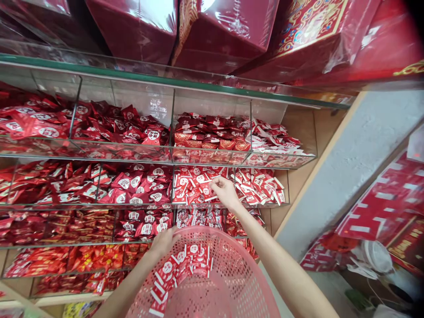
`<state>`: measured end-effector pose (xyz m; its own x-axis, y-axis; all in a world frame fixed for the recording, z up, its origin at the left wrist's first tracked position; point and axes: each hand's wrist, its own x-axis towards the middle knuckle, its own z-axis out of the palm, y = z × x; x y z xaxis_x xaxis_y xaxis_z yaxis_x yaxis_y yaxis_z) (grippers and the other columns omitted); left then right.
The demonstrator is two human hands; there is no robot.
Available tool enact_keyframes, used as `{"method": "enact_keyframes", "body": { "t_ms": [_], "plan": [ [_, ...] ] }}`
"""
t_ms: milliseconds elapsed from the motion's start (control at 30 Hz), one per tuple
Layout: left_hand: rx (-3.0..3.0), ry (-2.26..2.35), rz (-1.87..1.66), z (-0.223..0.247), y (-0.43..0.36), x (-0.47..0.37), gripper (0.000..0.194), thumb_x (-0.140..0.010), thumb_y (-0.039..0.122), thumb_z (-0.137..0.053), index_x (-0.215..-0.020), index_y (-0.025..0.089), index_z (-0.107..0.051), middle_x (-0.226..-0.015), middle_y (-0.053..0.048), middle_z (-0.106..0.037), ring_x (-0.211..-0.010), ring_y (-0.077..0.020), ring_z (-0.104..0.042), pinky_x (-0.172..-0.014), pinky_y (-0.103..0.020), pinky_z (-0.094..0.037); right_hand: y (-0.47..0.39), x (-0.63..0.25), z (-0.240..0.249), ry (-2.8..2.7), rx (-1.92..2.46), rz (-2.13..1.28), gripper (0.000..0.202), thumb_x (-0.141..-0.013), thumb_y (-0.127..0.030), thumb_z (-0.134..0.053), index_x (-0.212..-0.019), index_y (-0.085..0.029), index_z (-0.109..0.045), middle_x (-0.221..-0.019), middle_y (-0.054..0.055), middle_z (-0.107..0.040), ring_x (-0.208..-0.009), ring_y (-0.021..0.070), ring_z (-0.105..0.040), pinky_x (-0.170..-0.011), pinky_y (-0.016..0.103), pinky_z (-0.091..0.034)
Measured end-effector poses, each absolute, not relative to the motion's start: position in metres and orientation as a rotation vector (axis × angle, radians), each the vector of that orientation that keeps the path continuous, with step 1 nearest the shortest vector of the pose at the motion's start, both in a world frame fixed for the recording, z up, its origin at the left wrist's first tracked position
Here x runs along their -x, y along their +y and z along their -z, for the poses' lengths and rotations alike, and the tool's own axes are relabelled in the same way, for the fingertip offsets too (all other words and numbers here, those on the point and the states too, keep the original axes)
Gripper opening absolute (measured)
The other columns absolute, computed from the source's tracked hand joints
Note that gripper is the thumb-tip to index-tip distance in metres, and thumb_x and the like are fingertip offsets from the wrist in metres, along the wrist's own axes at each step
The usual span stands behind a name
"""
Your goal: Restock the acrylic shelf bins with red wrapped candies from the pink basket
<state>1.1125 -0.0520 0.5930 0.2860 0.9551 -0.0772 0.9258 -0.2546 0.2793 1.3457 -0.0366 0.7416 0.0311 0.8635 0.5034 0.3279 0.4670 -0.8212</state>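
My left hand (165, 242) is closed on the rim of a pink perforated plastic basket (245, 260), tilted towards me. Inside, along its left and far side, lie several small red-and-white wrapped packets (194, 256). My right hand (225, 192) reaches into a glass-fronted shelf compartment of similar red-and-white packets (188, 183). Its thumb and fingers are pinched together right at those packets. Whatever sits between the fingertips is too small to make out.
Glass dividers split the shelves into compartments of red packets (132, 181). A thick glass shelf edge (205, 86) runs above, carrying large dark-red boxes (228, 35). At the right stand a grey wall (351, 145) and red-and-white patterned goods (380, 198).
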Motion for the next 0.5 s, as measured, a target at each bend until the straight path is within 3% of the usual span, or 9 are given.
{"method": "enact_keyframes", "body": {
  "t_ms": [200, 500],
  "plan": [
    [-2.347, 1.720, -0.142, -0.593, -0.049, -1.113, 0.037, -0.085, 0.041, -0.031, -0.111, 0.022, -0.049, -0.099, -0.008, -0.063, -0.093, -0.0217, -0.058, -0.073, -0.029, -0.041, -0.044, -1.349, -0.736, -1.357, 1.056, -0.772, 0.021, -0.070, -0.037, -0.055, -0.067, -0.016, -0.050, -0.052, -0.003, -0.052, -0.046, 0.0077, -0.047, -0.045, 0.019, -0.037],
    [-2.370, 1.706, -0.106, -0.602, -0.051, -1.114, 0.036, -0.085, 0.043, -0.030, -0.105, 0.021, -0.050, -0.095, -0.008, -0.064, -0.089, -0.0219, -0.059, -0.069, -0.027, -0.041, -0.065, -1.352, -0.738, -1.075, 0.958, -0.966, 0.021, -0.066, -0.032, -0.061, -0.068, -0.016, -0.049, -0.050, -0.006, -0.049, -0.046, 0.0066, -0.049, -0.044, 0.017, -0.038]
  ]
}}
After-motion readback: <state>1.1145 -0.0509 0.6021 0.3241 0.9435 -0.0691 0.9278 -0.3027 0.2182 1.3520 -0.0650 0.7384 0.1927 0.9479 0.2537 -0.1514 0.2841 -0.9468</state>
